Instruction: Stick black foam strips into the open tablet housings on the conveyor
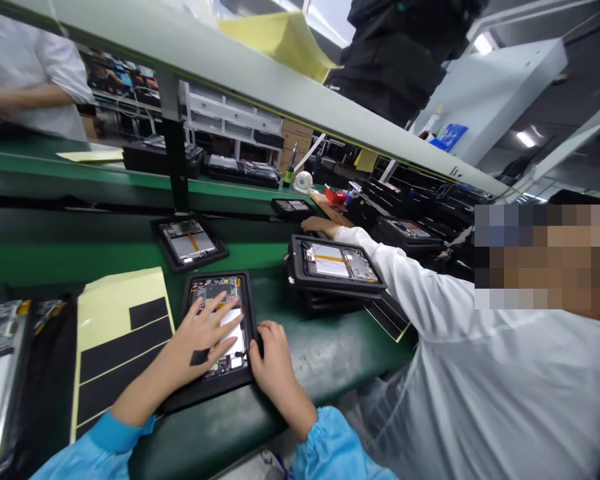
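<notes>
An opened tablet (234,320) with bare circuit boards and a pale battery lies in a black tray (253,303) on the green bench. My left hand (203,340) is spread flat over it, fingers apart and touching its inside. A small black tape piece (199,357) shows against that hand near the thumb. At the tray's right edge, my right hand (275,357) has its fingers curled round the rim. Left of the tray lies a yellow backing sheet (97,313) with black adhesive strips (120,350).
Stacked trays with an opened tablet (330,260) stand to the right. Another tablet (187,240) lies behind mine, and a larger device (0,373) at far left. A co-worker's white sleeve (405,280) reaches across from the right. A shelf beam (260,73) crosses overhead.
</notes>
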`<state>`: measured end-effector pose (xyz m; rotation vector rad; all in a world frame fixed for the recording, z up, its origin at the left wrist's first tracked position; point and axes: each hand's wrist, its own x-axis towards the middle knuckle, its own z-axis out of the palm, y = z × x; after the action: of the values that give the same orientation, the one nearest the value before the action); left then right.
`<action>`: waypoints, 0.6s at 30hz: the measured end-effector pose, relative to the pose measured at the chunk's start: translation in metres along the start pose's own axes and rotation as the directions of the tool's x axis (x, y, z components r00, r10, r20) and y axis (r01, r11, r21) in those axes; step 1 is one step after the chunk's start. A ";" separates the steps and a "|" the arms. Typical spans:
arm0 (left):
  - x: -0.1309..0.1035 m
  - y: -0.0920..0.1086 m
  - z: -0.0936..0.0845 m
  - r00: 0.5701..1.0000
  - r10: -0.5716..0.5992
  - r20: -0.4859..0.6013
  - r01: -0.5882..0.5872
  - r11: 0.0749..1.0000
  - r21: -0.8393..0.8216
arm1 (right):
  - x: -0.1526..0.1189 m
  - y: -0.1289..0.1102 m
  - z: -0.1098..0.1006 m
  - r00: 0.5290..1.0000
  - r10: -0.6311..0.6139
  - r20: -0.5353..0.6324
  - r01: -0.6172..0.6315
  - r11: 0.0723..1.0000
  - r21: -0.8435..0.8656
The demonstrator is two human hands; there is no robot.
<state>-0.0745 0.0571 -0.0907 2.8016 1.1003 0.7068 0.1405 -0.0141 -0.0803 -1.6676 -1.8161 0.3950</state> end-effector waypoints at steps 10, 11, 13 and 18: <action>-0.003 -0.038 -0.009 0.802 -0.464 -0.377 0.460 0.881 -0.106 | 0.013 0.022 0.017 0.971 0.195 -0.135 -0.102 0.856 0.506; -0.009 -0.047 -0.012 0.736 -0.533 -0.417 0.509 0.842 -0.178 | 0.016 0.022 0.014 0.962 0.260 -0.082 -0.151 0.757 0.636; -0.019 -0.062 -0.015 0.660 -0.632 -0.406 0.563 0.774 -0.290 | 0.020 0.022 0.007 0.929 0.367 0.049 -0.247 0.515 0.821; -0.021 -0.076 -0.002 0.627 -0.733 -0.263 0.665 0.680 -0.310 | 0.037 0.012 -0.013 0.834 0.545 0.086 -0.239 0.216 0.947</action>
<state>-0.1365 0.1000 -0.1130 1.8306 1.9075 1.1546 0.1586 0.0214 -0.0687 -1.1350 -0.5433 1.1450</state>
